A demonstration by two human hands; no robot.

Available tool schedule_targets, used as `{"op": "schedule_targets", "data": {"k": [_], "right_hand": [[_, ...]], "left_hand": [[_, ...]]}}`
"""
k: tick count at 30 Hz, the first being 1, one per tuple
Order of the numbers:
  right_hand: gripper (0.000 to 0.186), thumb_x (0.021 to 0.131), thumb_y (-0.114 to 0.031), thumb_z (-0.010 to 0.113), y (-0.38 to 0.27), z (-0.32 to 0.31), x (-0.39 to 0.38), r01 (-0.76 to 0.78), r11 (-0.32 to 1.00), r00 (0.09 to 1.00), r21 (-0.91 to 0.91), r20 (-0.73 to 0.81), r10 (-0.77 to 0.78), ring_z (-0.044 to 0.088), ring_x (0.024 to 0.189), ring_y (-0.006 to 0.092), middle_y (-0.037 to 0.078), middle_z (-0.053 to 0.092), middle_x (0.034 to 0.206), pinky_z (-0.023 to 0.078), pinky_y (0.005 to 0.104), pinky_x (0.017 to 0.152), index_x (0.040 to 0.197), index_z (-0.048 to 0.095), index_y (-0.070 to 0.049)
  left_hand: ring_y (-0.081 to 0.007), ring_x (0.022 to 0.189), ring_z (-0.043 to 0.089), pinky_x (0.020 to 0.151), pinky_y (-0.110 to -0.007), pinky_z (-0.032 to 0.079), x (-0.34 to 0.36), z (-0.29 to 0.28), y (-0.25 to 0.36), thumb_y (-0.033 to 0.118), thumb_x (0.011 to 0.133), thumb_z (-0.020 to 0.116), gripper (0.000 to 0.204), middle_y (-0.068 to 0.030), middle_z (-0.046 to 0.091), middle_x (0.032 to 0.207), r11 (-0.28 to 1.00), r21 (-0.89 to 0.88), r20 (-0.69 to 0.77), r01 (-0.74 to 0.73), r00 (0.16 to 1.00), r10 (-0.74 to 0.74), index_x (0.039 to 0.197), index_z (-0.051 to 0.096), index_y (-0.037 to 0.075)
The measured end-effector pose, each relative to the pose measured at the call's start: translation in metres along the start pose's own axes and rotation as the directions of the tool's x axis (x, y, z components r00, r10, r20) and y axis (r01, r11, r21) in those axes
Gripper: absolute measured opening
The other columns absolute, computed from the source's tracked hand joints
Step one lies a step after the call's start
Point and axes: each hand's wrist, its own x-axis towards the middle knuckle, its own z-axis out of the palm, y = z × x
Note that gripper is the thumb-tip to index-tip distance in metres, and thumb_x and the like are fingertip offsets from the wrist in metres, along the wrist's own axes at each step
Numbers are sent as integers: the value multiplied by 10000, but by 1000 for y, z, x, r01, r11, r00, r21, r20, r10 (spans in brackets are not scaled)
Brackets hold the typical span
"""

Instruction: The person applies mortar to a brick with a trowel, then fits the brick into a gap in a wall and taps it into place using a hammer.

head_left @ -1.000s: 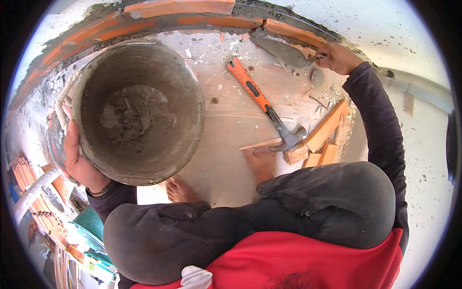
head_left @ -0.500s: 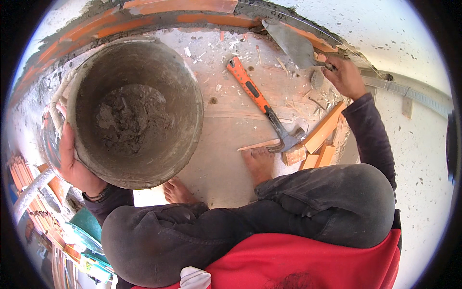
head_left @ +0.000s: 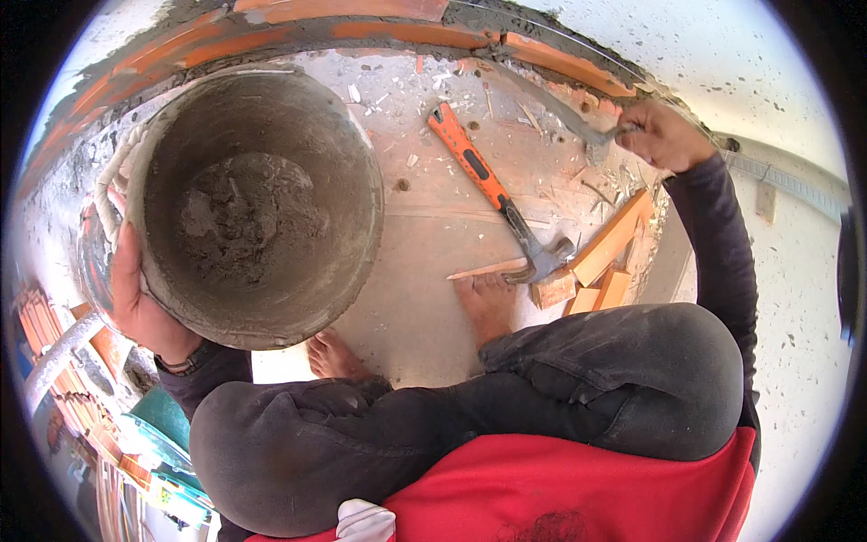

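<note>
My left hand [head_left: 153,312] is closed on the side of a mortar-caked bucket [head_left: 350,212], tipped so its mouth faces me. Wet grey mortar [head_left: 244,217] lies at its bottom, and a rope handle [head_left: 110,194] hangs at its left. At the far right, my right hand [head_left: 666,135] grips the handle of a trowel [head_left: 562,110]. The blade is seen nearly edge-on, pointing left along the low course of orange bricks [head_left: 569,65]. Between bucket and trowel a claw hammer [head_left: 474,167] with an orange and black handle lies on the dusty surface.
Wooden offcuts [head_left: 610,239] lie beside the hammer head, close to my bare foot [head_left: 488,307]. Chips and splinters litter the surface. A taut string [head_left: 578,41] runs along the bricks. A mortar-spattered white wall [head_left: 795,271] stands at right; stacked bricks [head_left: 54,352] are at lower left.
My right hand has moved slightly right, and the trowel has turned from showing its flat face to nearly edge-on. More brick face shows behind it. The bucket has barely shifted.
</note>
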Motion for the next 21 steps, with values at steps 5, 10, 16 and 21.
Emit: {"op": "schedule_targets", "data": {"k": [5, 10, 16, 21], "right_hand": [[234, 829, -215, 630, 14, 20, -6, -176, 983, 981, 45, -74, 179, 485, 515, 133, 35, 479, 573, 393, 305, 482, 822, 610, 18], [209, 884, -192, 600, 15, 36, 11, -125, 989, 977, 81, -164, 137, 427, 455, 72, -26, 457, 537, 350, 258, 425, 803, 605, 0], [219, 842, -187, 620, 17, 39, 3, -11, 965, 992, -262, -124, -22, 489, 518, 171, 89, 466, 549, 405, 355, 513, 794, 596, 25], [222, 827, -186, 636, 14, 34, 12, 35, 957, 987, -290, -138, -78, 514, 563, 211, 133, 504, 601, 423, 368, 562, 824, 611, 35]], "left_hand": [[-266, 1049, 627, 959, -365, 480, 1, -8, -3, 181, 991, 413, 405, -209, 633, 1160, 995, -94, 97, 33, 995, -24, 1206, 542, -137], [-273, 1054, 624, 961, -368, 479, 3, -13, 3, 177, 993, 409, 406, -213, 630, 1166, 997, 52, 65, -50, 997, 47, 1208, 538, -142], [-280, 1070, 618, 972, -377, 474, 2, -7, -5, 175, 997, 398, 410, -218, 624, 1176, 1000, 21, 71, -22, 997, 20, 1214, 532, -146], [-281, 1087, 609, 982, -378, 467, 0, -1, -3, 174, 998, 389, 413, -222, 615, 1191, 999, 37, 41, -37, 999, 36, 1222, 525, -145]]}}
